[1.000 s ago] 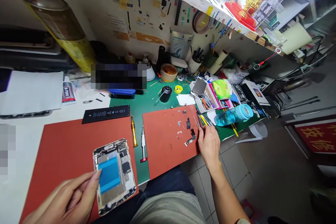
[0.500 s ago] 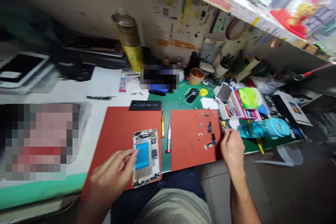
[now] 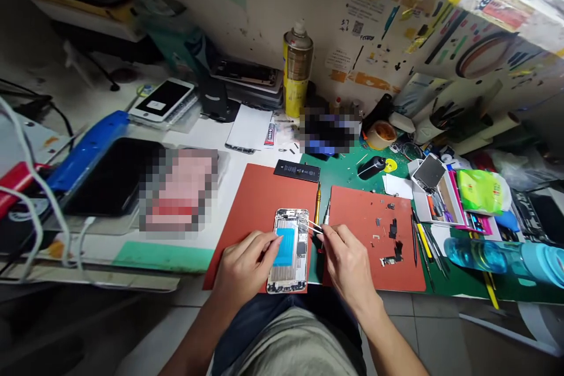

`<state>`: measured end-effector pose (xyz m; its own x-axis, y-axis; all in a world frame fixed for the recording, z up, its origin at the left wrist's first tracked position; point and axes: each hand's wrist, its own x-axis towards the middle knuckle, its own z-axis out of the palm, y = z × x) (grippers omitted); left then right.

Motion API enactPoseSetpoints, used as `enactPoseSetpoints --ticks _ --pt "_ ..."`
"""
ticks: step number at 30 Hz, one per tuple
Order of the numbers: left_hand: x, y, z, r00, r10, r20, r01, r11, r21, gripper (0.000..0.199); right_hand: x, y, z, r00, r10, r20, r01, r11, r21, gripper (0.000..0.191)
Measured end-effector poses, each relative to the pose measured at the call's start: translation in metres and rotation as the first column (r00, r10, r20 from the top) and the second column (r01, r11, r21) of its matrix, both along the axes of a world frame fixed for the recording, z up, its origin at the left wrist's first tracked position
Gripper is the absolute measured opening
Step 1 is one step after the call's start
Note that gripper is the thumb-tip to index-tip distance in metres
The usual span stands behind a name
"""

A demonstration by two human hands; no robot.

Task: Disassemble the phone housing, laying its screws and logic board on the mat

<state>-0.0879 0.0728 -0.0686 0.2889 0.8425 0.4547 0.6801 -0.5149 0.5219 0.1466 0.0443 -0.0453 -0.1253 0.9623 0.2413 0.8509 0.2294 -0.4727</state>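
Observation:
An opened phone (image 3: 288, 279) lies on the left red mat, its inner parts bare and a blue sheet (image 3: 286, 247) over the middle. My left hand (image 3: 251, 261) pinches at the phone's left edge, fingertips overlapping the sheet's border; the exact grip is partly hidden. Tweezers (image 3: 314, 227) are held in my right hand (image 3: 348, 258), their tips at the phone's upper right area. Close by are a gold screwdriver (image 3: 318, 200) and a silver one (image 3: 327, 211), the latter partly behind my right hand. A black battery (image 3: 297, 171) rests at the mat's top edge.
Small phone parts (image 3: 392, 252) are spread over the right red mat (image 3: 352, 205). Beyond it lie thin tools (image 3: 425, 241), a blue water bottle (image 3: 497, 255) and a box of tools (image 3: 436, 194). A spray can (image 3: 298, 70) stands by the wall; white cables (image 3: 57, 211) hang at far left.
My right hand has come left from the tools beside the right mat to the phone, now with tweezers in it. My left hand stays at the phone. The view has swung left.

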Motion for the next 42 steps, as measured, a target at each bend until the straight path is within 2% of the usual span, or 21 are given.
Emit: enactPoseSetpoints --ticks 4,9,29,36,42 --pt "0.000 0.000 -0.001 1.000 0.011 0.002 -0.011 1.000 -0.021 0.008 -0.001 0.004 -0.011 0.992 -0.014 0.124 0.009 0.999 0.039 0.031" --pt "0.000 0.003 -0.004 1.000 -0.003 0.024 0.004 0.999 -0.032 0.008 -0.002 0.006 -0.011 0.983 -0.024 0.184 0.010 0.997 0.080 0.026" --pt "0.001 0.002 -0.001 1.000 0.006 0.029 -0.005 0.999 -0.040 0.013 -0.008 0.012 -0.006 0.972 -0.044 0.232 0.013 0.991 0.134 0.028" --pt "0.000 0.002 -0.001 1.000 0.011 0.018 -0.010 0.999 -0.041 0.013 -0.006 0.013 -0.007 0.978 -0.024 0.209 -0.003 0.992 0.125 0.026" --pt "-0.001 0.003 -0.002 1.000 0.013 0.003 -0.013 0.998 -0.054 0.015 -0.007 0.009 -0.006 0.983 -0.053 0.176 0.029 0.990 0.138 0.025"
